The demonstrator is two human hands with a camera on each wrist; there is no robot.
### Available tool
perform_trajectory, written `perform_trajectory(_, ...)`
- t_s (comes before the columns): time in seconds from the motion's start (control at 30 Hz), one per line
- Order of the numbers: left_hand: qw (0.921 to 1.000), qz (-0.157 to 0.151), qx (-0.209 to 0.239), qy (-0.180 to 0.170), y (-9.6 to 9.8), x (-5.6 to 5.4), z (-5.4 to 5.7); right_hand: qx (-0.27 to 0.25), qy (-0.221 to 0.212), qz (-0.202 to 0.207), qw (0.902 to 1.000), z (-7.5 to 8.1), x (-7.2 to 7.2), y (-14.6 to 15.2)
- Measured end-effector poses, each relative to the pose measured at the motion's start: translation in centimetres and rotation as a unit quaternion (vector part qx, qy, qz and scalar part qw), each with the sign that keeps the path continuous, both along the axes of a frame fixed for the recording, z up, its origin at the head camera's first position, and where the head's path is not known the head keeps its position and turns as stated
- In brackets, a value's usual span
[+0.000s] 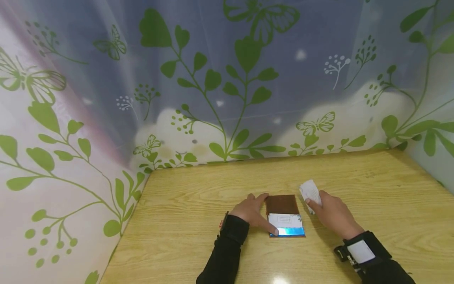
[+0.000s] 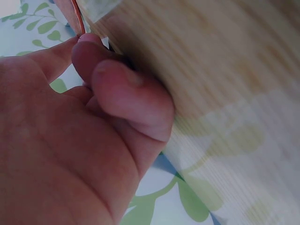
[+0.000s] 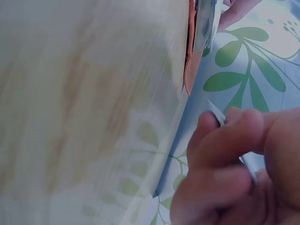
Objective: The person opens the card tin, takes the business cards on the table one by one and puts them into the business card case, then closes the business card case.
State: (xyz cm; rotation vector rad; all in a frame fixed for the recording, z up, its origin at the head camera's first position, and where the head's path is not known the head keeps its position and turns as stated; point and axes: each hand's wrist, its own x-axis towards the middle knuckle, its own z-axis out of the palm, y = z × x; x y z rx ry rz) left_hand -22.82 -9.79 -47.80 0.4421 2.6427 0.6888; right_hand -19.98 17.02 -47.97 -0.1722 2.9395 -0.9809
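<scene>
A flat brown case [image 1: 281, 204] with orange edges lies on the table, a white printed paper [image 1: 283, 220] and a shiny blue strip [image 1: 291, 231] on its lower half. At its left side is my left hand [image 1: 252, 213], thumb extended onto the blue strip, another finger reaching the upper left corner. The left wrist view shows its other fingers [image 2: 136, 93] bent against the table beside the orange edge [image 2: 77, 16]. To the right of the case, my right hand [image 1: 335, 213] pinches a folded white paper [image 1: 310, 192] with faint print. Only that paper's thin edge [image 3: 215, 111] shows in the right wrist view.
The wood-grain table [image 1: 198, 189] extends on all sides of the case. A curtain [image 1: 198, 98] with green leaves and butterflies hangs along its back edge, with more patterned cloth [image 1: 64, 165] at the left. Both wrists wear black straps [image 1: 237, 228].
</scene>
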Motion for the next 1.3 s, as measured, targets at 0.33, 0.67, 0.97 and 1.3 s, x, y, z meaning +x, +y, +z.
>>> perform_trajectory(0.33, 1.0, 0.001, 0.004, -0.003, 0.0, 0.0, -0.1, -0.053, 0.039, 0.025, 0.9975, -0.4, -0.1, -0.3)
perform_trajectory(0.67, 1.0, 0.001, 0.003, 0.004, 0.1, 0.1, 0.1, -0.092, 0.047, 0.042, 0.9938, -0.5, -0.1, -0.7)
perform_trajectory(0.97, 0.9999, -0.003, -0.007, 0.009, 0.1, -0.1, 0.1, -0.098, 0.049, 0.098, 0.9892, -0.2, -0.3, -1.0)
perform_trajectory(1.3, 0.9999, 0.001, -0.013, 0.007, 0.2, -0.1, 0.1, -0.121, 0.026, 0.125, 0.9844, -0.5, -0.4, -1.0)
